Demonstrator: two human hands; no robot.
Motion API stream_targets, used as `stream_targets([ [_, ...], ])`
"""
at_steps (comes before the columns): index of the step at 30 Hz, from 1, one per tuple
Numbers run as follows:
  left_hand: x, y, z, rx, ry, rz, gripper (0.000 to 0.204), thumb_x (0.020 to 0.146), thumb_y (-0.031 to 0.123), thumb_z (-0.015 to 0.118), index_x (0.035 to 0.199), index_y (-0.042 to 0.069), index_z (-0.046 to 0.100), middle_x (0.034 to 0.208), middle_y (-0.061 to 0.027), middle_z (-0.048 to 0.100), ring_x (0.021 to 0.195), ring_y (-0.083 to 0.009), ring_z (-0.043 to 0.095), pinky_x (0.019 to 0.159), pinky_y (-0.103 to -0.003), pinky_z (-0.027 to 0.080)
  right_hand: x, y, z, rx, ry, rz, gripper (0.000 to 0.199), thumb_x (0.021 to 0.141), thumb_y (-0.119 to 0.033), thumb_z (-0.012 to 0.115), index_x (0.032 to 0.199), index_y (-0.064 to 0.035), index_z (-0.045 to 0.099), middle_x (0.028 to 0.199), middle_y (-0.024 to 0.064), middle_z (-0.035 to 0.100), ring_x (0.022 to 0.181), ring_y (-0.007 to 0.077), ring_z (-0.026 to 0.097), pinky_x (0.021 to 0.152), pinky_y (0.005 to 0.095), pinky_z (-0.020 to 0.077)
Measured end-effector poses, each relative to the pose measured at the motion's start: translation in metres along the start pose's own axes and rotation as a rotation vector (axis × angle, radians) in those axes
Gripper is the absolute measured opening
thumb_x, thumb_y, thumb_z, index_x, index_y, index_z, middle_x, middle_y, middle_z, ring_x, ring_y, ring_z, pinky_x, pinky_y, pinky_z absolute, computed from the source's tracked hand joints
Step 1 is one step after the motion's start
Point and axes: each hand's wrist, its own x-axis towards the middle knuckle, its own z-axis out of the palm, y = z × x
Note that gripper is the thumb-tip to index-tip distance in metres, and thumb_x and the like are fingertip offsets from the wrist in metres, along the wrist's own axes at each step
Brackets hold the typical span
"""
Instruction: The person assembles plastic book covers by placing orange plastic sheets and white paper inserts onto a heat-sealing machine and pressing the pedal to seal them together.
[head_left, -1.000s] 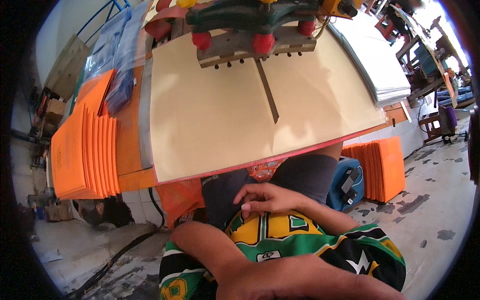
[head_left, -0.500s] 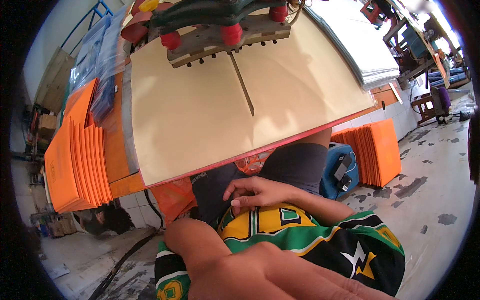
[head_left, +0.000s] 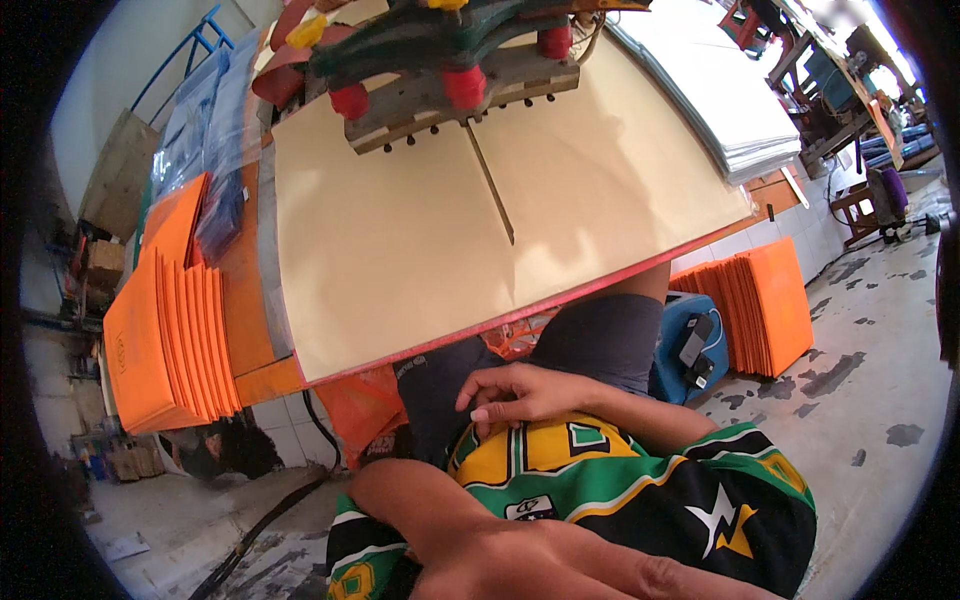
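My right hand (head_left: 525, 392) rests on my lap against the yellow and green shirt. Its fingers are loosely bent, the thumb stands apart, and nothing shows in it. Close to the camera at the lower edge, my left hand (head_left: 520, 560) is raised over my chest with its fingers stretched toward the right. The fingertips are cut off by the picture's edge. Before me, a large cream sheet (head_left: 400, 240) with a red front edge covers the table. A thin dark strip (head_left: 492, 187) extends over it from a wooden bar (head_left: 480, 100), fixed under a dark green metal frame (head_left: 420, 50) with red cylinders.
Orange folded packets (head_left: 170, 340) stand in a row at the table's left corner, beside clear plastic sleeves (head_left: 190, 120). White sheets (head_left: 720, 90) are stacked at the right. Below them are a blue box (head_left: 680, 370) and more orange packets (head_left: 770, 310). A dark cable (head_left: 260, 510) crosses the floor.
The view has shifted slightly, so the table's left side appears farther right and lower. My left hand has moved a little down in the picture; my right hand keeps its pose on my lap.
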Motion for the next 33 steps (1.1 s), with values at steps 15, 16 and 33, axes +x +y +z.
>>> stream_targets([
  [15, -0.034, -0.012, -0.065, 0.148, -0.395, 0.316, 0.044, 0.110, 0.025, 0.044, 0.150, 0.009, 0.052, 0.154, -0.0291, 0.046, 0.127, -0.0487, 0.060, 0.113, -0.063, 0.039, -0.040, 0.014, -0.038, -0.253, -0.045, -0.080, 0.057, 0.104, -0.040, 0.061, 0.144, 0.0001, 0.051, 0.124, 0.0198, 0.068, 0.117, 0.0243, 0.064, 0.099, 0.0382, 0.0509],
  [16, -0.033, -0.010, -0.066, 0.110, -0.353, 0.340, 0.044, 0.110, 0.025, 0.044, 0.147, 0.007, 0.056, 0.153, -0.0293, 0.047, 0.126, -0.0489, 0.060, 0.113, -0.063, 0.039, -0.048, 0.018, -0.045, -0.247, -0.020, -0.080, 0.057, 0.104, -0.040, 0.061, 0.144, 0.0001, 0.051, 0.124, 0.0198, 0.068, 0.117, 0.0243, 0.064, 0.099, 0.0382, 0.0509],
  [33, -0.057, 0.009, -0.157, 0.798, -0.745, -0.861, 0.092, 0.099, 0.076, 0.018, 0.162, 0.010, 0.033, 0.169, -0.0188, 0.024, 0.158, -0.0384, 0.017, 0.124, -0.059, 0.008, -0.166, 0.040, -0.123, -0.207, 0.111, 0.380, 0.058, 0.109, -0.043, 0.051, 0.138, 0.0062, 0.056, 0.126, 0.0170, 0.070, 0.117, 0.0226, 0.068, 0.100, 0.0351, 0.0537],
])
